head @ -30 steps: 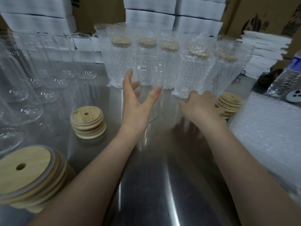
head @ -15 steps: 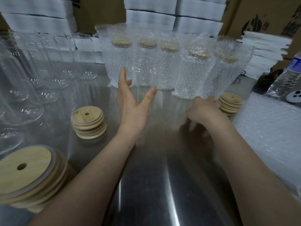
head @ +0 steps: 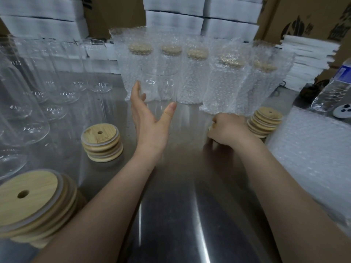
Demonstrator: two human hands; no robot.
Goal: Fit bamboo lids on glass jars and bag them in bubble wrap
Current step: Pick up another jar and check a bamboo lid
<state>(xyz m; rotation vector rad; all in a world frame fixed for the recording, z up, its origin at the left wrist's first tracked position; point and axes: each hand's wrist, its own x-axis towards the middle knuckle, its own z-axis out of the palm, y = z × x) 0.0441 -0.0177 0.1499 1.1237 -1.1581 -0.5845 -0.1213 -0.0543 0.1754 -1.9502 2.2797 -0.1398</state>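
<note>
Stainless steel tabletop (head: 171, 215), polished and streaked with reflections, runs as a broad band between a worker's two forearms down to the lower edge of the frame. The left hand (head: 150, 126) is spread wide, thumb and fingers straight, holding nothing. It stands just short of one bare glass jar (head: 159, 84), upright at centre; whether the fingertips touch the glass cannot be told. The right hand (head: 228, 130), right of centre, is curled knuckles-up round what looks like a single bamboo lid (head: 210, 128), only a pale edge showing.

Behind the bare jar, five wrapped jars (head: 220, 86) stand in a row across the upper middle, each sheathed in dimpled bubble wrap with a round lid showing through. Disc-shaped lids with small centre holes sit in three piles: a lower-left stack (head: 34, 209), a centre-left stack (head: 101, 143) and a right stack (head: 265, 122) just beside the right hand.

Unwrapped jars (head: 62, 88) crowd the left edge, too overlapped to count. A bubble wrap pile (head: 307, 152) fills the right edge, a water bottle (head: 334, 88) lies above it, and white foam blocks (head: 203, 16) and cardboard boxes (head: 303, 14) wall the back.
</note>
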